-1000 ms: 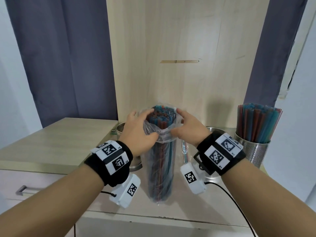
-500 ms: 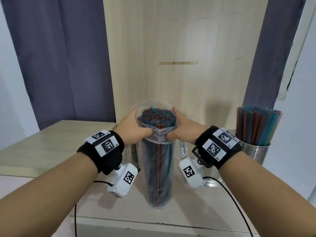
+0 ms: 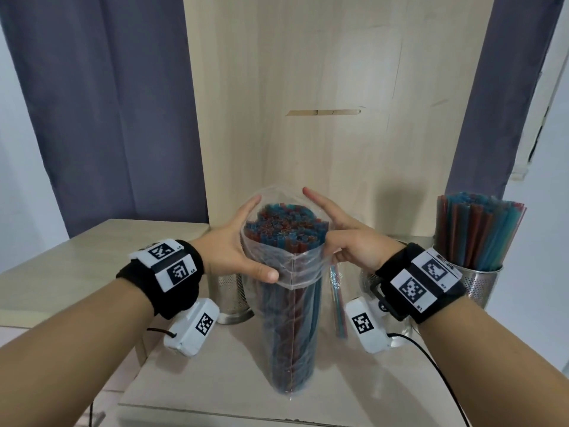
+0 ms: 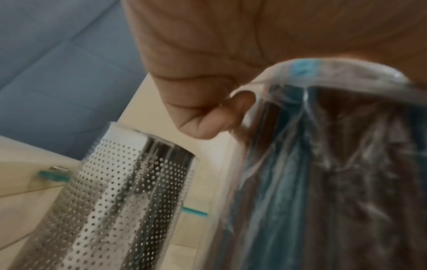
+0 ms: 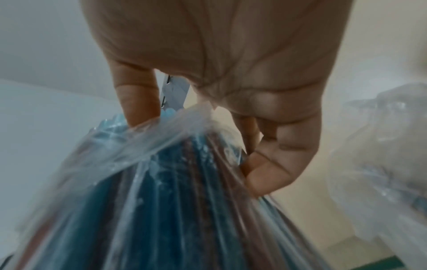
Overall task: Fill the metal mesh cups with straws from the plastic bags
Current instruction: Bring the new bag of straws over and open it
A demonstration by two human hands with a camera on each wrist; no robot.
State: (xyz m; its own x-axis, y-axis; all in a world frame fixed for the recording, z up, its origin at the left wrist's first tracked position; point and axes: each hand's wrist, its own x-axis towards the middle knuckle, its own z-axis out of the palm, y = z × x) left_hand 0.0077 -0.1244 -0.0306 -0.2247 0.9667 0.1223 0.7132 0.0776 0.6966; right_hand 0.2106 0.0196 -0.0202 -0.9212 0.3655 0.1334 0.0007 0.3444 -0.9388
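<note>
Soft even light, bowed edges (both wrist views motion-blurred)

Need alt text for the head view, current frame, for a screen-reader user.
Two hands, left hand and right hand, hold open the mouth of a clear plastic bag packed with red and blue straws, standing upright on a pale wooden counter. At right a metal mesh cup is already full of straws; another mesh cup stands behind the left wrist.

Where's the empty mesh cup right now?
In the head view the empty mesh cup stands on the counter, behind the left hand, left of the straw bag.
</note>
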